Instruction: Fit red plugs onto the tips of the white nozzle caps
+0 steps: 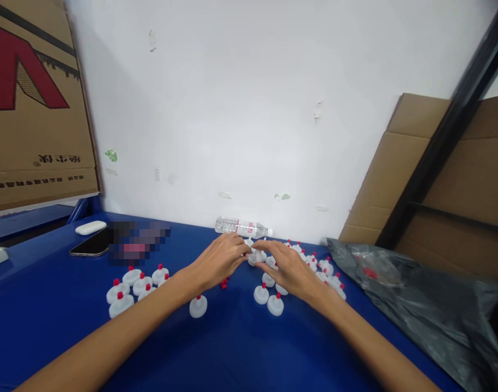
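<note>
My left hand (226, 256) has its fingers pinched together, with a bit of a small red cap showing at the fingertips. Across from it, my right hand (285, 267) has thumb and fingers curved around a white round lid with a spout (256, 256), partly hidden by the fingers. Both hands nearly meet over a cluster of such lids. Just below my right hand stand white lids with red tips (275, 305). One more red-tipped lid (198, 307) stands beside my left forearm. Between the arms lie a few loose red caps (224, 283).
Several red-tipped lids (121, 305) stand left on the blue table (232, 354), others (326, 265) at right. A clear bottle (243, 227) lies against the wall. A phone (91, 242) and white case (91, 227) are far left. A dark plastic bag (429, 305) covers the right side.
</note>
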The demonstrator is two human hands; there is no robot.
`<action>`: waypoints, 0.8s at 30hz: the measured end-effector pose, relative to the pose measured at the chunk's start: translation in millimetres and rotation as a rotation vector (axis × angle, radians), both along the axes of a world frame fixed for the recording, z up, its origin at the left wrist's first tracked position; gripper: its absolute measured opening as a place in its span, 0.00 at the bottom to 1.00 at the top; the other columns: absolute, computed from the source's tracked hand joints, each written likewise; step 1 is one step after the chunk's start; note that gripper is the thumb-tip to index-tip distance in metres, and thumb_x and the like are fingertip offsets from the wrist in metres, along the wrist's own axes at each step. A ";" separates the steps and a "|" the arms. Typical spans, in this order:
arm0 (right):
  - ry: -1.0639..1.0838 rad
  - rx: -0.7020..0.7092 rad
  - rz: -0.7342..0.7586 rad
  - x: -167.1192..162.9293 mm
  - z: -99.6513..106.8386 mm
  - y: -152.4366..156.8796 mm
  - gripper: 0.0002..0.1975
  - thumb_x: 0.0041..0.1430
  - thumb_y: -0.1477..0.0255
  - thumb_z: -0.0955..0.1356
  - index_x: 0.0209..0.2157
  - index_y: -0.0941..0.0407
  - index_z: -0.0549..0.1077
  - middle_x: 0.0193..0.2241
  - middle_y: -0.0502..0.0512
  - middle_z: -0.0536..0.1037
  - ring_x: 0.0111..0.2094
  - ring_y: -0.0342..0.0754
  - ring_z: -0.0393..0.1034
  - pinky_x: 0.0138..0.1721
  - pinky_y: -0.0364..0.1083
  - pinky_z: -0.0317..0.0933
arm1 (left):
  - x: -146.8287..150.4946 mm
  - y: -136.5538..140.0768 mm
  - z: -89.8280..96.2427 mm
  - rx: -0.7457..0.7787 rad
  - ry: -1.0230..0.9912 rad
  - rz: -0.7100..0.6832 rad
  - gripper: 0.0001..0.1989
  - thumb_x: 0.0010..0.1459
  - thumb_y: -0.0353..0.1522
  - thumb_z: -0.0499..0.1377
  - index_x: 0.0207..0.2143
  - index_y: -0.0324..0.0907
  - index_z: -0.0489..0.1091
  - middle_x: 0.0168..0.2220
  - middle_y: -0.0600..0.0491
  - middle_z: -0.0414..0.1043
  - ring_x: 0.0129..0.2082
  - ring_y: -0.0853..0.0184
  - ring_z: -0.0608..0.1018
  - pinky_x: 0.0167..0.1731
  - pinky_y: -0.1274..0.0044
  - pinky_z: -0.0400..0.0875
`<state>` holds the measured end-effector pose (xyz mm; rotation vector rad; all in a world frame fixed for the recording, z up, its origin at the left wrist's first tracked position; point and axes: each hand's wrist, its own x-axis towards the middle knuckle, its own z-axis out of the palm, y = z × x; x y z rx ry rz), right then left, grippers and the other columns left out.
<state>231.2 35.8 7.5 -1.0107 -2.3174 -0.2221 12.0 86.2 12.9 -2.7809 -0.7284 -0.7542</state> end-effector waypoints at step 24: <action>-0.099 0.112 -0.092 -5.6 1.8 -4.9 0.27 0.56 0.87 0.61 0.57 0.55 0.60 0.47 0.63 0.75 0.46 0.57 0.70 0.44 0.54 0.67 | 3.7 -2.2 -3.9 0.026 -0.035 0.053 0.11 0.69 0.33 0.51 0.44 0.39 0.72 0.37 0.47 0.74 0.39 0.62 0.74 0.39 0.71 0.67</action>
